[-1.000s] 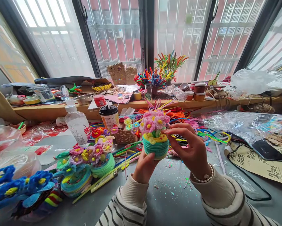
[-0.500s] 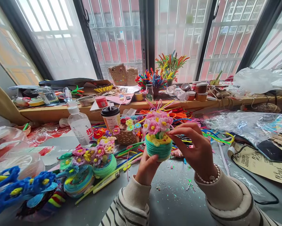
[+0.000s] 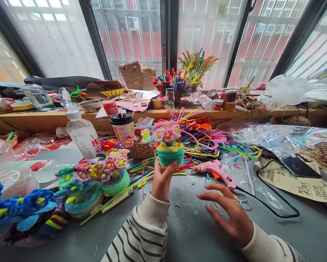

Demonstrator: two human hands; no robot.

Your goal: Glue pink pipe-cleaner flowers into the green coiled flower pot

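My left hand (image 3: 162,180) grips a small flower pot (image 3: 170,155) from below, holding it upright over the table. The pot is wrapped in turquoise cord, has a yellow top, and bears pink fuzzy flowers (image 3: 167,131) with yellow centres. Lower on the right, my right hand (image 3: 226,213) hovers above the grey tabletop with its fingers apart and nothing in them. Just beyond it lies a pink hot glue gun (image 3: 216,171) with a black cable. Scissors (image 3: 243,201) rest beside that hand, partly hidden by it.
Finished flower pots (image 3: 115,182) and blue fuzzy flowers (image 3: 21,207) crowd the left side. A plastic bottle (image 3: 83,136) and a lidded cup (image 3: 122,127) stand behind them. Loose pipe cleaners (image 3: 204,133) pile up below the sill. A phone (image 3: 300,165) lies on the right.
My right hand has left the flowers, moving down and opening. My left hand has shifted the pot slightly left and down. The glue gun and scissors have come into sight.
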